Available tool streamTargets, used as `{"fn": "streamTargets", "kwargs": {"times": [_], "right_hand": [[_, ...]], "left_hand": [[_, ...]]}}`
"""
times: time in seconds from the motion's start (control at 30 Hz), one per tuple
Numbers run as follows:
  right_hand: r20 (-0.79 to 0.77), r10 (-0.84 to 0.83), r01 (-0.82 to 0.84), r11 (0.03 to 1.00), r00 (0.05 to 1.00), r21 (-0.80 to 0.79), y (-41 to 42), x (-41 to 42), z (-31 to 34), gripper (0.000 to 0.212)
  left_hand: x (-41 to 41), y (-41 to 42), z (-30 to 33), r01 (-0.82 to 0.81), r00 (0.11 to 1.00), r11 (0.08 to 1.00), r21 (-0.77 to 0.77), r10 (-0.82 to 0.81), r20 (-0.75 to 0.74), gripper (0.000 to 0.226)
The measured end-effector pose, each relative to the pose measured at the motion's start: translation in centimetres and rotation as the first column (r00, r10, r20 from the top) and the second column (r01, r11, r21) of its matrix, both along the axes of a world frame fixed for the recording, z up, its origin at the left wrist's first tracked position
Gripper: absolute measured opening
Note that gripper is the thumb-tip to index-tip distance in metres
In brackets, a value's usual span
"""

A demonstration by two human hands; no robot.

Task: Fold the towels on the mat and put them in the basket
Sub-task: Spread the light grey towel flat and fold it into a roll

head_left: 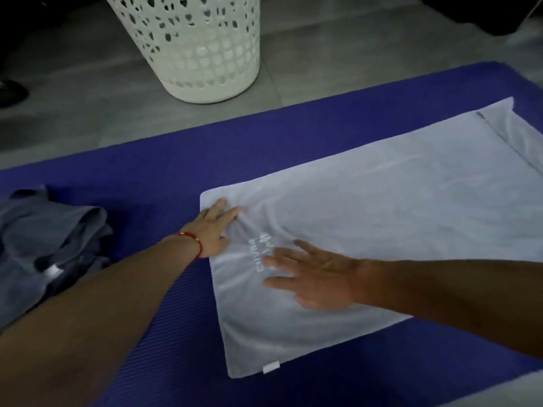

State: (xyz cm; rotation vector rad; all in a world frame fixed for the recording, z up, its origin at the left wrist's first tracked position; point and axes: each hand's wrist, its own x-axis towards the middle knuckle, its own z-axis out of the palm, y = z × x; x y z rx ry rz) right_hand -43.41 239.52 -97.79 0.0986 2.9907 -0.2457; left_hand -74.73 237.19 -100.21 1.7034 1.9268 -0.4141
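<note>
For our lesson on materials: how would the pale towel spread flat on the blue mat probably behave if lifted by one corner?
The pale rectangular cloth towel would probably droop limply: it already wrinkles around the left hand. It looks thin, so likely light. It may slide a little on the ribbed blue foam mat when pushed.

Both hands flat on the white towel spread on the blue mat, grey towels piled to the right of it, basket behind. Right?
One slip: the grey towels are piled to the left of the white towel, not the right, as the head view shows. Otherwise correct: left hand and right hand lie flat on it, on the blue mat, basket behind.
</note>
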Motion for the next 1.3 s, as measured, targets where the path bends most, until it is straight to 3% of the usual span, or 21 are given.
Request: {"fn": "streamTargets", "kwargs": {"times": [0.07,0.13,0.23,0.33,0.43,0.53,0.6,0.67,0.77,0.83,0.9,1.07,1.2,1.3], "right_hand": [[-0.014,0.066,-0.067,0.997,0.998,-0.044,-2.8,-3.3,0.6,0.055],[0.051,0.010,-0.004,0.992,0.999,-0.124,-6.0,-6.2,0.4,0.047],[0.143,-0.250,0.269,0.954,0.958,-0.131,-12.0,-9.1,-1.8,0.070],[0.204,-0.520,0.545,0.834,0.829,-0.087,-17.1,-9.3,-4.2,0.091],[0.112,-0.662,0.672,0.727,0.741,-0.141,-20.2,-8.1,-5.0,0.070],[0.000,-0.686,0.675,0.715,0.727,-0.181,-20.9,-6.5,-5.0,0.039],[-0.091,-0.703,0.650,0.692,0.705,-0.315,-19.8,-5.4,-4.8,0.024],[-0.175,-0.796,0.672,0.587,0.579,-0.451,-17.6,-4.2,-4.3,0.011],[-0.142,-0.920,0.749,0.382,0.366,-0.542,-13.2,-0.7,-3.4,0.008],[-0.091,-0.938,0.776,0.328,0.333,-0.538,-10.1,2.6,-2.6,0.008],[-0.029,-0.927,0.802,0.338,0.373,-0.492,-7.1,6.2,-1.4,0.015],[0.047,-0.907,0.858,0.378,0.418,-0.348,-0.9,14.0,3.0,0.021],[0.147,-0.944,0.924,0.242,0.295,-0.297,1.6,21.2,7.3,0.019],[0.106,-0.992,0.908,0.021,0.072,-0.419,2.6,27.6,8.4,0.021]], "left_hand": [[0.0,0.3,0.7,0.004,1.000,1.000,-0.007,-0.003,0.022,0.083],[-0.2,-0.2,1.1,0.006,1.000,1.000,-0.028,-0.005,0.023,0.079],[-0.9,-1.7,1.5,0.007,1.000,0.999,-0.046,-0.006,0.028,0.073],[-1.5,-3.0,1.2,-0.038,0.998,0.998,-0.045,0.040,0.052,0.072],[-2.0,-3.4,0.7,-0.058,0.996,0.997,-0.042,0.060,0.066,0.076],[-2.4,-2.2,0.3,-0.043,0.998,0.999,0.018,0.042,0.054,0.074],[-2.3,-1.3,0.2,-0.019,0.999,0.998,0.063,0.016,0.048,0.071],[-2.5,-0.6,0.1,0.001,0.999,0.993,0.115,-0.005,0.040,0.071],[-2.9,-0.3,-0.2,0.006,0.999,0.979,0.202,-0.014,0.040,0.075],[-3.3,-0.3,-0.6,0.015,1.000,0.966,0.259,-0.021,0.020,0.078],[-3.6,0.0,-1.2,-0.001,1.000,0.942,0.334,-0.006,0.021,0.068],[0.2,3.8,-0.9,-0.075,0.995,0.886,0.457,0.038,0.090,0.010],[8.5,7.1,1.4,-0.081,0.981,0.804,0.589,-0.039,0.189,0.011],[13.5,10.5,3.8,-0.051,0.976,0.769,0.638,-0.096,0.193,0.014]]}}
